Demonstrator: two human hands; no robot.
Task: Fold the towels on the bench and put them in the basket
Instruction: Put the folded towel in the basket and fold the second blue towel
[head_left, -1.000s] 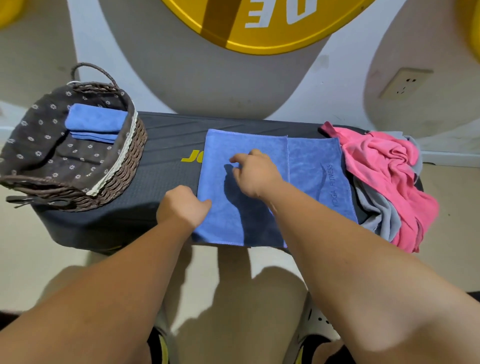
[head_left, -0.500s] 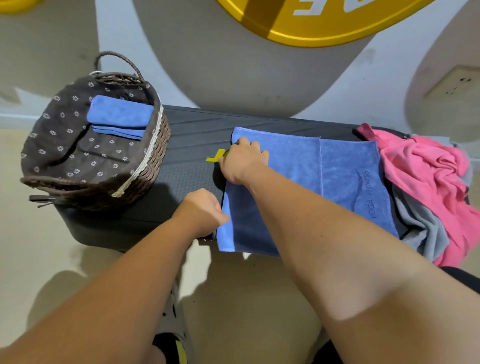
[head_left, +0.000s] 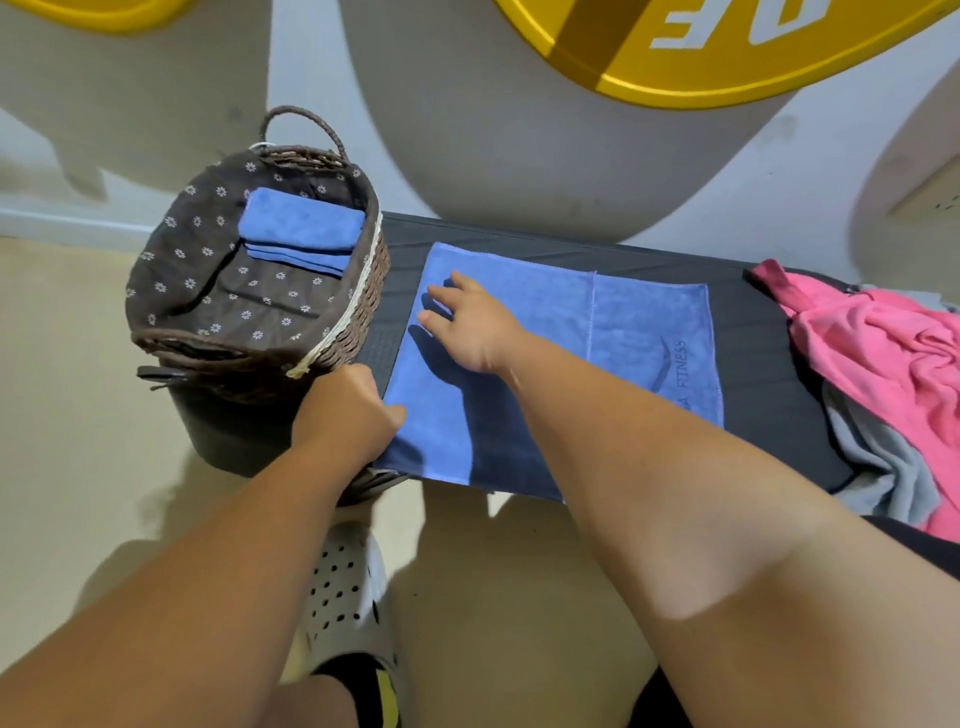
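A blue towel (head_left: 623, 332), partly folded with a doubled left part, lies flat across the dark bench (head_left: 571, 244). My right hand (head_left: 472, 325) rests palm down on the towel's left part, fingers spread. My left hand (head_left: 350, 410) pinches the towel's near left edge. A wicker basket (head_left: 358, 312) with a brown flowered lining stands on the bench's left end and holds a folded blue towel (head_left: 301, 228). A pink towel (head_left: 883, 353) and a grey towel (head_left: 883, 467) lie crumpled on the bench's right end.
The wall behind the bench carries a large yellow disc (head_left: 701, 52) and a socket (head_left: 930, 192) at the right. Beige floor lies in front, with my foot in a white perforated clog (head_left: 343, 597) near the bench's front edge.
My right hand has opened and lies flat with fingers spread on the towel's left part. My left hand keeps its hold on the near left edge. The view shifted, bringing the basket closer to centre.
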